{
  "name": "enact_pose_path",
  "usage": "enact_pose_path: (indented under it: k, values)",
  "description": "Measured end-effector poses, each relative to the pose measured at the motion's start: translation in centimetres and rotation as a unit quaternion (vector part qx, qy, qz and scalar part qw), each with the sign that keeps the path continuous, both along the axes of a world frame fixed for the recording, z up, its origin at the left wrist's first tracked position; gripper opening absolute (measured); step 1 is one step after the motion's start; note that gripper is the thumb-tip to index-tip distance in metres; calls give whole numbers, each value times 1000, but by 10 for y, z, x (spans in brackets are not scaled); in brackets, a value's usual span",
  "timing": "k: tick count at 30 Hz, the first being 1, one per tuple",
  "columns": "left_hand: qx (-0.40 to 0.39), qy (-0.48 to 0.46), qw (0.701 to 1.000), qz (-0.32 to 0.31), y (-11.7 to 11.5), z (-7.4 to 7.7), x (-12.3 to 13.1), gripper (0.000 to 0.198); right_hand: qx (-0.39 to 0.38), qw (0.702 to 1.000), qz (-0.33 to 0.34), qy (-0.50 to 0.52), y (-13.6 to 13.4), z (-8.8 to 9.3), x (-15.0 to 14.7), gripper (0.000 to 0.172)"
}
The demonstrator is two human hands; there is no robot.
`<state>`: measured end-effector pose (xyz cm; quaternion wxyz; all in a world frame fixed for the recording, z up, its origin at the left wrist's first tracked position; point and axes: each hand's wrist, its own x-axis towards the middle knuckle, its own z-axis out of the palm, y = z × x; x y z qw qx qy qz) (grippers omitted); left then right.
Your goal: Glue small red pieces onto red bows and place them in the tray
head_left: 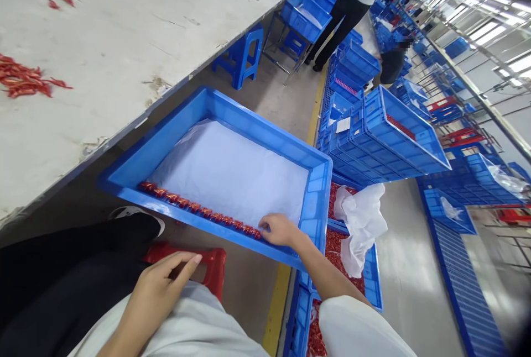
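A shallow blue plastic crate (265,125), lined with a white sheet (236,169), sits tilted in front of me. Along its near wall runs a tight row of small shiny red pieces (203,211) with gold glints; I cannot make out their kind. At the right end of this row, my right hand (280,230) has its fingers curled together over the last piece, partly hiding it. My left hand (160,290) rests by my shirt, outside the crate, with thumb and forefinger tips together and nothing visible in them.
A worn whitish table (124,31) at left bears a pile of thin red pieces (22,78). Under my left hand is a red stool (218,268). Stacked blue crates (365,136) and a crumpled white plastic sheet (360,219) stand right. A person (352,3) stands farther back.
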<state>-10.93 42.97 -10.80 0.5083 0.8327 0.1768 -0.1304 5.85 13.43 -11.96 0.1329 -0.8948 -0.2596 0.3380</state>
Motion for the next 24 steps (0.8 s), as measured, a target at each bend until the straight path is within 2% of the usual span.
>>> enact_pose_path:
  k: [6,9,14,20,24]
  values:
    - [-17,3,1000,-19,1,0,-2,34,-1,999,30,-27,45,-1,13,39]
    - [-21,5,999,-23,2,2,-1,33,-6,999,50,-19,64,-2,17,39]
    - [-25,3,1000,-16,6,3,0,34,-30,997,66,-11,77,-2,20,33]
    - [-36,-14,999,-21,7,5,1,34,-24,997,76,-24,100,0,23,42]
    - [-35,-22,999,-24,6,8,2,35,-23,996,90,-18,119,-4,21,40]
